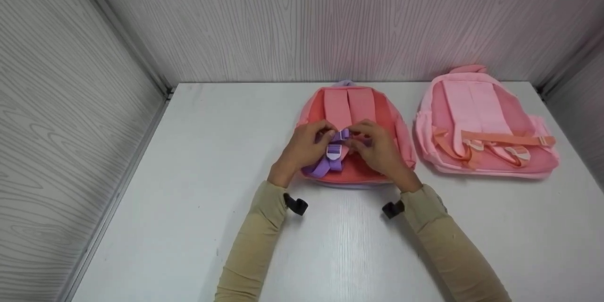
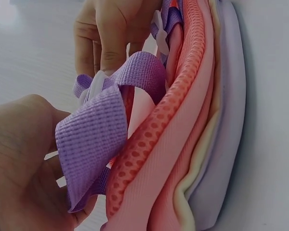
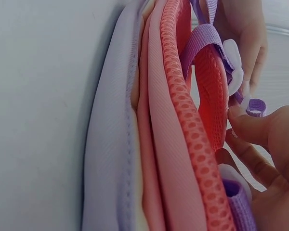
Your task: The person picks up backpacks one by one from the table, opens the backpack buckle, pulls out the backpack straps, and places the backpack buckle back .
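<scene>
A small coral-pink backpack (image 1: pixel 389 137) lies with its shoulder straps (image 1: pixel 337 106) facing up. My left hand (image 1: pixel 304 146) pinches a purple webbing strap (image 1: pixel 336 137) near a white buckle. From the other side, my right hand (image 1: pixel 375 148) holds the strap's short looped end (image 3: pixel 256 107) at that buckle, thumb and fingers brought together. Just below the hands, a second white buckle (image 1: pixel 334 152) sits on purple webbing. In the left wrist view a wide purple loop (image 2: pixel 94 139) stands up beside the left hand. The fingers partly hide the pinched buckle.
To the right lies a light pink backpack (image 1: pixel 476 104), also straps up, with orange webbing (image 1: pixel 505 138) across its lower part. Both bags rest on a white table (image 1: pixel 207 174). Grey wood-grain panels (image 1: pixel 283 23) stand at the back and sides.
</scene>
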The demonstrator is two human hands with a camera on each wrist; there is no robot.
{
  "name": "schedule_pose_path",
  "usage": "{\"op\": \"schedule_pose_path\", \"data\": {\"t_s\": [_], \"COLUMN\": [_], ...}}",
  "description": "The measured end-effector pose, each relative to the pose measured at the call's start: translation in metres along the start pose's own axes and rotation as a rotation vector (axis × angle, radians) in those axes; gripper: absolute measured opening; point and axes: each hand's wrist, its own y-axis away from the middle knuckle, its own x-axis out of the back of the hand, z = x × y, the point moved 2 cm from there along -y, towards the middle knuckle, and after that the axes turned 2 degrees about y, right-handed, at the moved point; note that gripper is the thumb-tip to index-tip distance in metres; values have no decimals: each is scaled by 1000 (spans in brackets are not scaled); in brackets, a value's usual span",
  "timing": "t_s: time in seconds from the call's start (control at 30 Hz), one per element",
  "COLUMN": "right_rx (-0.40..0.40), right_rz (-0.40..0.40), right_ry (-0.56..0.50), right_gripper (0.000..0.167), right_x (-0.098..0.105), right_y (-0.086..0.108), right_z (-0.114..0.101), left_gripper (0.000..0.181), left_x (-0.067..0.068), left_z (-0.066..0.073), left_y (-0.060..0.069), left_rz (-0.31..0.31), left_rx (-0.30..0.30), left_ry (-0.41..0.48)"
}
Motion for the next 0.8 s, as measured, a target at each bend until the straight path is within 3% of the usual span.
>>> {"op": "schedule_pose_path", "data": {"t_s": [0.13,0.4,0.8], "right_rx": [20,-16,-26], "right_rz": [4,-2,-8], "right_ry": [6,7,-5], "right_gripper": [27,28,27], "right_x": [1,1,1], "right_y": [1,0,0], "right_z": [0,0,-1], "left_gripper": [17,17,17], "left_x": [1,1,-1], "left_z": [-3,-6,-5], "left_y": [0,-1,-1], "left_rz": [-7,-20,-16], "left_rx": [-31,-7,13], "left_ry": [4,95,110]}}
